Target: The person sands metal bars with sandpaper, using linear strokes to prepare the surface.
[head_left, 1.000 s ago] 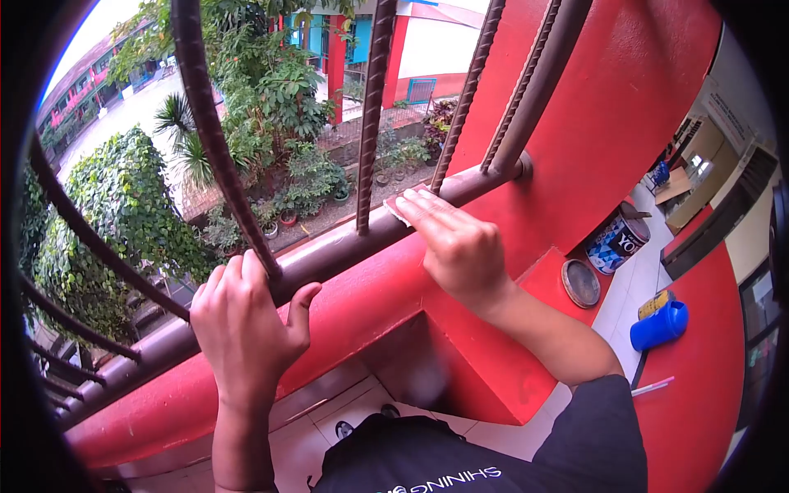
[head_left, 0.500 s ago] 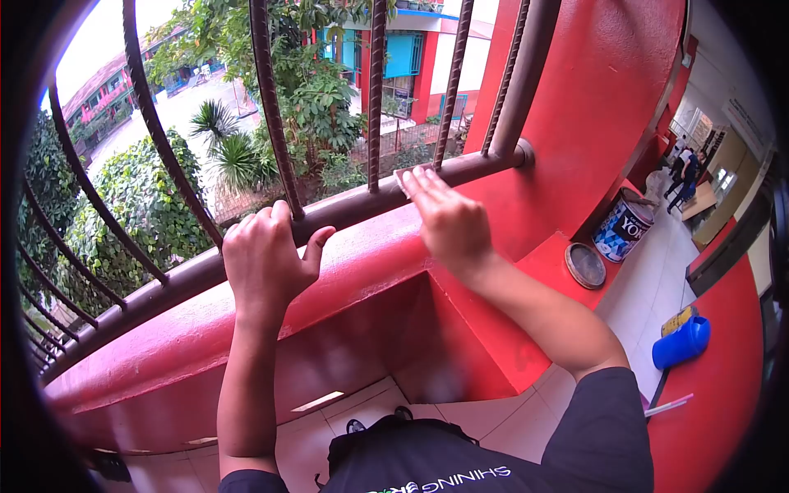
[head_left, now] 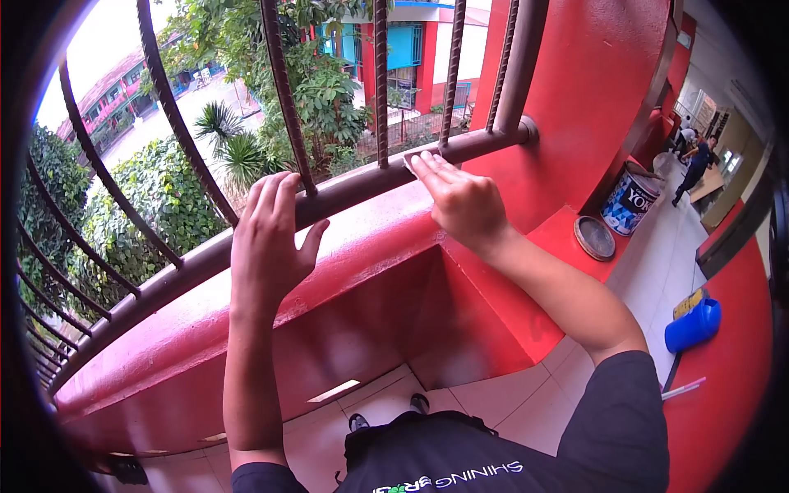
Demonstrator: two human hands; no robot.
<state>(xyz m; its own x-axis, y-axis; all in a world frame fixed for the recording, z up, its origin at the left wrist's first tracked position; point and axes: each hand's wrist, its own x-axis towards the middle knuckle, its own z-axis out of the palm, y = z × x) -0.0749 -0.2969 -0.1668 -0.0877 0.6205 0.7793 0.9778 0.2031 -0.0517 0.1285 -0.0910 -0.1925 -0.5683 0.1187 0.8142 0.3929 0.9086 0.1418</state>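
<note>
My left hand [head_left: 271, 234] lies on the brown metal bottom rail [head_left: 341, 195] of the window grille, its fingers stretched over the top and its thumb apart. Further right along the same rail, my right hand [head_left: 464, 201] presses a small brownish piece of sandpaper [head_left: 410, 161] against the metal with its fingertips. Most of the sandpaper is hidden under the fingers. Twisted vertical bars [head_left: 380, 90] rise from the rail, one of them close to each hand. Just below the rail runs a red painted ledge [head_left: 362, 255].
On the red ledge to the right stand a paint can [head_left: 631, 201] and its round lid [head_left: 594, 238]. A blue container [head_left: 693, 325] and a yellow item [head_left: 689, 304] sit further right, near thin white sticks [head_left: 684, 388]. People [head_left: 695, 167] are in the corridor beyond.
My left hand's fingers have straightened from a curled hold on the rail. My right hand stays on the rail with the sandpaper. The view has shifted slightly, and a person down the corridor has moved.
</note>
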